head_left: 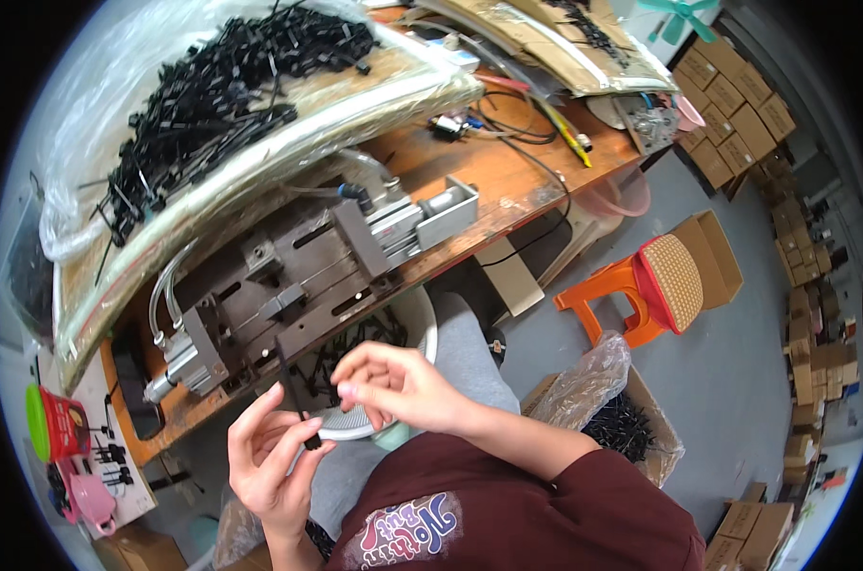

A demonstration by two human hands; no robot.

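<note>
My left hand [271, 459] is closed, thumb against fingertips, on a thin black rod-like part [293, 390]. The part has a blockier lower end and points up toward the fixture's front edge. To its right is my right hand [398, 385], fingers loosely curled and apart, with nothing visible in them. Both hands are above a white basket [429, 328] at my lap, which contains several black parts [369, 333]. Just beyond them lies a dark metal fixture [303, 271] with a pneumatic cylinder [188, 357] at its left end and another cylinder [403, 228] at its right.
A large heap of black parts [231, 86] lies on a plastic-covered board behind the fixture. Cables and hoses cross the orange-brown bench [517, 181]. On the right stand an orange stool [631, 285] and a plastic-lined box [655, 419] of black parts. Cartons [736, 105] are stacked beyond.
</note>
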